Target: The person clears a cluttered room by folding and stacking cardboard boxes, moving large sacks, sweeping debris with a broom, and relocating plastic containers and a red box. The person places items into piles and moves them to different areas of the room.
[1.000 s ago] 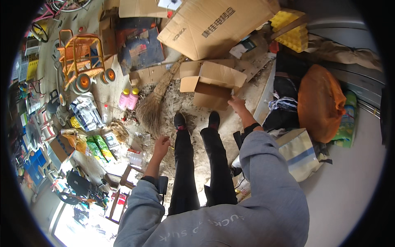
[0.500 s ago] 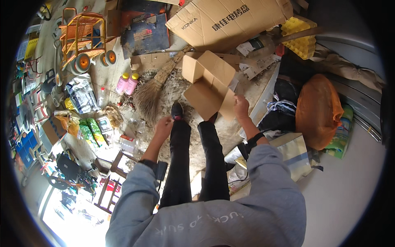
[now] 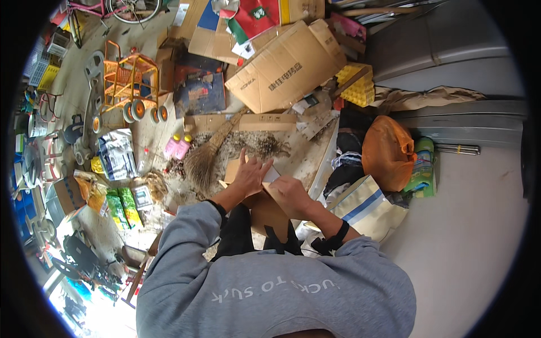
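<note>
A small brown cardboard box (image 3: 268, 214) with raised flaps is close in front of me, above my legs. My right hand (image 3: 292, 196) is closed around a flap on its right side. Across the upper left of the box lies my left hand (image 3: 249, 178), its fingers spread and touching the cardboard. Part of the box's rim is hidden under both hands. Just beyond it, a straw broom (image 3: 204, 160) rests on the dirty floor.
Ahead lies a large cardboard carton (image 3: 284, 67). An orange plastic bag (image 3: 387, 153) and a cream bag with a blue stripe (image 3: 366, 207) sit to the right. Two pink bottles (image 3: 177, 147) and an orange wheeled cart (image 3: 132, 81) stand on the left.
The box has come nearer to me, over my legs. My left hand has moved up and right from my knee onto the box. My right hand has moved left and closer.
</note>
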`<act>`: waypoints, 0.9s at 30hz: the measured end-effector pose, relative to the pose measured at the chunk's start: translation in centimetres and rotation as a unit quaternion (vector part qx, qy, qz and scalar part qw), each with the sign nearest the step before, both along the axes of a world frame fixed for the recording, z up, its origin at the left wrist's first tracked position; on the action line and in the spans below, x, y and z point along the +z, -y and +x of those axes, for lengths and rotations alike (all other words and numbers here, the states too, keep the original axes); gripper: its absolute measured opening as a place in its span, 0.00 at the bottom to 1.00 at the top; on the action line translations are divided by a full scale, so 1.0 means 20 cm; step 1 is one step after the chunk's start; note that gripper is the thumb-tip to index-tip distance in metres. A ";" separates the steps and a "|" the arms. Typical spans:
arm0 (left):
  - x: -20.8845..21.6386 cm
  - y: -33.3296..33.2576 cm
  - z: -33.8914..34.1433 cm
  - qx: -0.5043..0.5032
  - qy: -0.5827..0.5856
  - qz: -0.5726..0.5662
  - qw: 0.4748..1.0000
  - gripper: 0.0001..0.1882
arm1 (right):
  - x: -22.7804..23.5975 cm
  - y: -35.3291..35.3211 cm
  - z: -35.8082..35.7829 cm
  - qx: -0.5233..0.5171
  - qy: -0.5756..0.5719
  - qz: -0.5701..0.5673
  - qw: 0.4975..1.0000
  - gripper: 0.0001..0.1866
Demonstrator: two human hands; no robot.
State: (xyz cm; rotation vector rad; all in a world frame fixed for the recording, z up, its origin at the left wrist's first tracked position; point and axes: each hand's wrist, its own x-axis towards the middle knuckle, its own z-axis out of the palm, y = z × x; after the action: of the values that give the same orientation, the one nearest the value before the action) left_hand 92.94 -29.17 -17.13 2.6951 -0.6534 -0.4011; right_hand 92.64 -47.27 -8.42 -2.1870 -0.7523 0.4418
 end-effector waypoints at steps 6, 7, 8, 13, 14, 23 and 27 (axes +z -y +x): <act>0.26 -0.09 -0.21 0.033 0.069 -0.060 0.995 0.43 | 0.20 -0.03 -0.09 0.098 0.098 0.070 0.988 0.05; 0.30 -0.10 -0.23 0.029 0.081 -0.067 0.994 0.43 | 0.23 -0.01 -0.10 0.110 0.109 0.083 0.984 0.05; 0.34 -0.10 -0.25 0.028 0.092 -0.071 0.993 0.43 | 0.26 0.01 -0.10 0.128 0.109 0.083 0.982 0.05; 0.56 -0.05 -0.27 -0.019 0.115 -0.114 0.987 0.39 | 0.44 0.18 -0.13 0.148 0.063 0.124 0.979 0.06; 0.61 -0.04 -0.29 -0.031 0.107 -0.116 0.987 0.40 | 0.46 0.20 -0.13 0.137 0.077 0.144 0.977 0.07; 0.88 0.06 -0.49 -0.005 0.097 -0.105 0.990 0.43 | 0.58 0.38 -0.17 0.200 0.036 0.174 0.964 0.12; 0.95 0.07 -0.55 0.012 0.073 -0.105 0.992 0.41 | 0.61 0.40 -0.16 0.225 0.021 0.180 0.957 0.08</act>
State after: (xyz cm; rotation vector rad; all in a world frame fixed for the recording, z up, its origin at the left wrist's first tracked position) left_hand 81.96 -30.60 1.89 2.5453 -0.6617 -0.1208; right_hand 89.37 -55.23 3.81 -1.6844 -1.2577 0.4421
